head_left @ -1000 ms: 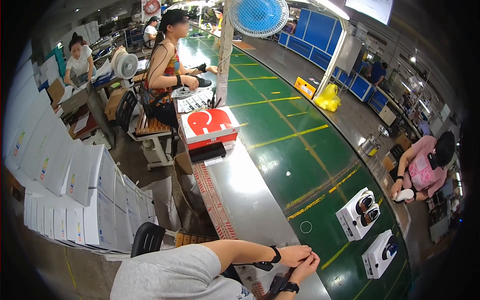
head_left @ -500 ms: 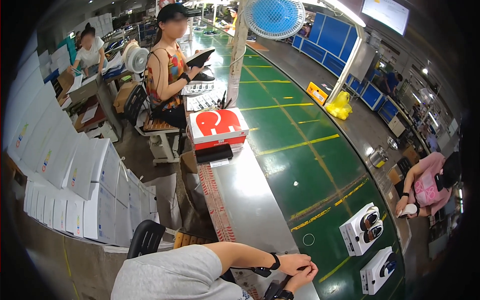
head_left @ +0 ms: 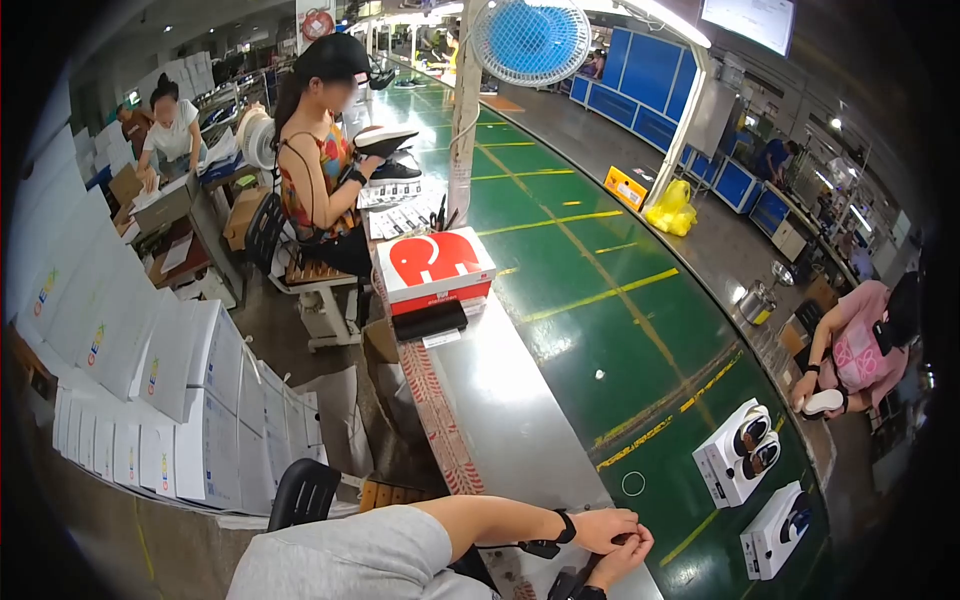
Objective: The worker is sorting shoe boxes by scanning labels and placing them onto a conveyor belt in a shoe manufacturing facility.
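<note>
My left hand (head_left: 600, 528), with a black band at its wrist, reaches across the metal worktop's edge. Its fingers are bent and meet those of my right hand (head_left: 625, 563), which comes up from below. Both hands are closed together, and whatever lies between the fingertips is hidden or too small to name. Beyond them runs a green conveyor belt (head_left: 580, 325). On it, to the right of my hands, stand an open white shoebox (head_left: 722, 478) with a pair of dark shoes and a second white shoebox (head_left: 763, 555) with dark blue footwear.
A red and white shoebox (head_left: 430, 270) and a black case (head_left: 430, 322) stand farther up the metal worktop (head_left: 500, 400). White cartons (head_left: 205, 450) are stacked at left. A co-worker (head_left: 320, 170) sits beyond, holding a shoe; another (head_left: 860, 345) works across the belt. A chair (head_left: 305, 492) stands nearby.
The view has shifted slightly. My hands stay together at the worktop's edge. The seated co-worker has lowered the shoe, and the co-worker across the belt has tilted a white shoe.
</note>
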Demonstrator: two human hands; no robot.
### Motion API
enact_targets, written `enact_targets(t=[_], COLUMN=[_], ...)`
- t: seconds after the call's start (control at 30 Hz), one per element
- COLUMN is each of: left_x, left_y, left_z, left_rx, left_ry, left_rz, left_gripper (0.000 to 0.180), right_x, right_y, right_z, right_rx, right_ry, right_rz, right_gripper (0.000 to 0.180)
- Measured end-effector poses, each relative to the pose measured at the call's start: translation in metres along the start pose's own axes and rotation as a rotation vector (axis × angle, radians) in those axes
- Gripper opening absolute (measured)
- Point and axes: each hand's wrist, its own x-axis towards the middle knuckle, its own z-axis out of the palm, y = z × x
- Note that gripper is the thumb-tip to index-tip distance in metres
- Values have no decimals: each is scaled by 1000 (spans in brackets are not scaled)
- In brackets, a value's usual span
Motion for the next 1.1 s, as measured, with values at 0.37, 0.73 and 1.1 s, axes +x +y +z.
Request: enact_targets(t=[0.37, 0.73, 1.1], left_x=[-2, 0, 1], left_y=[5, -15, -9], left_z=[0, -4, -9], left_rx=[-43, -55, -108], left_ry=[-4, -19, 62], left_rz=[-16, 9, -84], left_gripper=[27, 19, 22], right_x=[0, 4, 1], right_y=[-1, -7, -16], right_z=[1, 15, 19], right_rx=[10, -114, -200], right_ry=[13, -27, 22], right_rz=[-3, -35, -24], right_gripper=[25, 26, 29])
